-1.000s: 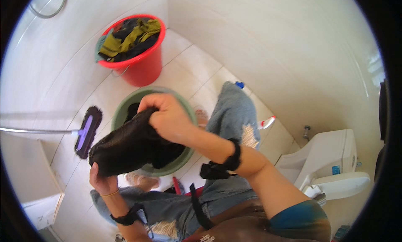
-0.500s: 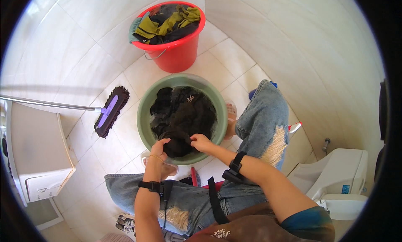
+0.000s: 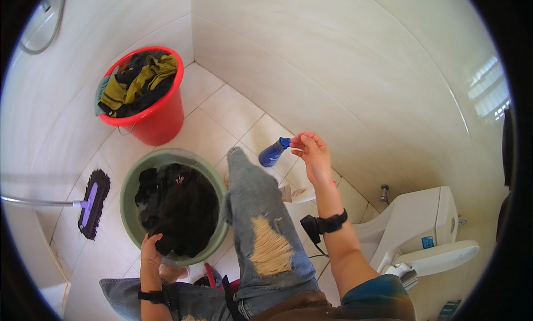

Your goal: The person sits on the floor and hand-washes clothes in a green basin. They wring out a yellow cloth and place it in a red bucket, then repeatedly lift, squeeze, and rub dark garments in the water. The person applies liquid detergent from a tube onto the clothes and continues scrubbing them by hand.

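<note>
A green round basin (image 3: 126,221) on the floor holds soaked black clothes (image 3: 189,215). My left hand (image 3: 150,250) is at the basin's near left rim, its fingers closed on the edge of a black garment; some fingers are hidden by the cloth. Out to the right, my right hand (image 3: 312,154) is raised with fingers loosely spread and nothing in them. Its fingertips are right beside the cap of a blue bottle (image 3: 272,154) standing on the floor near the wall. Whether they touch the cap is hard to tell.
A red bucket (image 3: 161,118) heaped with dark and olive clothes stands beyond the basin. To the left lies a purple mop head (image 3: 93,204) on a metal pole. A white bottle (image 3: 302,195) is partly behind my knee. The white toilet (image 3: 411,226) stands at the right.
My right hand has left the black garment and moved right to the blue bottle. My left hand stays at the cloth. The view has swung right, bringing the blue bottle fully into sight.
</note>
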`<state>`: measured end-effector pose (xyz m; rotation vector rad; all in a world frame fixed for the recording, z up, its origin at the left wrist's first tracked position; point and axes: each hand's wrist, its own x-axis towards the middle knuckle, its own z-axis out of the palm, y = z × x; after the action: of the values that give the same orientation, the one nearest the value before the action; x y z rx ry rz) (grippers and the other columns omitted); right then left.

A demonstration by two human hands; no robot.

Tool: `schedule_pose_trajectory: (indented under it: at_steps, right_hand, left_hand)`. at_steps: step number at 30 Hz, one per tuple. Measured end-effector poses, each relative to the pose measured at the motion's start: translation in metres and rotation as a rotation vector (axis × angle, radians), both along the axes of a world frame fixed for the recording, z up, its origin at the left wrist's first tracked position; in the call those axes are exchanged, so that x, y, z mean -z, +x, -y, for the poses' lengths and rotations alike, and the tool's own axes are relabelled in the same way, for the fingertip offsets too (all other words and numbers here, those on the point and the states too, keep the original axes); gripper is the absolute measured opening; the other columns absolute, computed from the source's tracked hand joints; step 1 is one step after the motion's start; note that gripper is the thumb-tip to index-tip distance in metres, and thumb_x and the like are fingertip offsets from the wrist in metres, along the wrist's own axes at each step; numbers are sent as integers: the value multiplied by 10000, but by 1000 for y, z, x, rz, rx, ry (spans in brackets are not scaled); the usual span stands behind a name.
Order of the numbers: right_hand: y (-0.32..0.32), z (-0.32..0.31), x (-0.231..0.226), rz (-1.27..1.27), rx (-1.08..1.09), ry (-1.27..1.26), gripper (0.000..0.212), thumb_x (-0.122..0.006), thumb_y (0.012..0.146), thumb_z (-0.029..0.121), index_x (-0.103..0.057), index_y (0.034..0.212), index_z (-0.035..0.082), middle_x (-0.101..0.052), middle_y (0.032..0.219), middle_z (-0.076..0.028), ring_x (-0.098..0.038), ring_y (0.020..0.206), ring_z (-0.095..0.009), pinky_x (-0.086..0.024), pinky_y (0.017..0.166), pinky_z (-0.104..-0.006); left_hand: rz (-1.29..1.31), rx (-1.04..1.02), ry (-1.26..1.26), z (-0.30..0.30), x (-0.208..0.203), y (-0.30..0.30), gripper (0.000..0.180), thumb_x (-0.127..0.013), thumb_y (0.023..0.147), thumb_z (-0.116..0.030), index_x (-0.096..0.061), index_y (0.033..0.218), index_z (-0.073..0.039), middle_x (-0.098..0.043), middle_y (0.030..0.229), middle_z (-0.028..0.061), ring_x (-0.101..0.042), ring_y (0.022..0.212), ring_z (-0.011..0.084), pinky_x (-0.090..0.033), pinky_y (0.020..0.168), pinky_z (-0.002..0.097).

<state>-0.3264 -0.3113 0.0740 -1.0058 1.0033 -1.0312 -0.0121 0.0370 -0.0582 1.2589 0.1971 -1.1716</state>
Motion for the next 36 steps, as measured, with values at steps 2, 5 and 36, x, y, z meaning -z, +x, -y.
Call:
schedule_pose_trajectory:
  at_steps: [2, 5, 36]
  right_hand:
    - [-17, 22, 53, 59, 26, 271, 247, -552, 851, 239, -503, 943, 15, -590, 891, -134, -579, 772, -204, -488, 733, -341]
    - [-29, 45, 130, 200, 76, 675, 361, -599, 813, 313, -461, 959, 14, -560, 879, -152, -563, 764, -235, -490, 731, -367]
    - [-82, -38, -42, -634, 74, -510, 176, -502, 897, 140, -545, 982, -9, -567, 770, -57, -557, 609, -114, -469, 479, -256]
  left_hand:
    - [-10, 1, 15, -3, 1, 2, 359, -535, 703, 22, -546, 1061, -1, -602, 989, 111, -588, 894, 266, -500, 796, 372]
    - [-43, 13, 42, -9, 2, 6, 360, -532, 716, 8, -540, 1075, -7, -597, 1017, 105, -574, 940, 262, -488, 826, 378]
    - [511, 353, 254, -4, -14, 7, 522, -655, 799, -237, -461, 1219, 6, -572, 1113, 120, -550, 991, 177, -440, 847, 292]
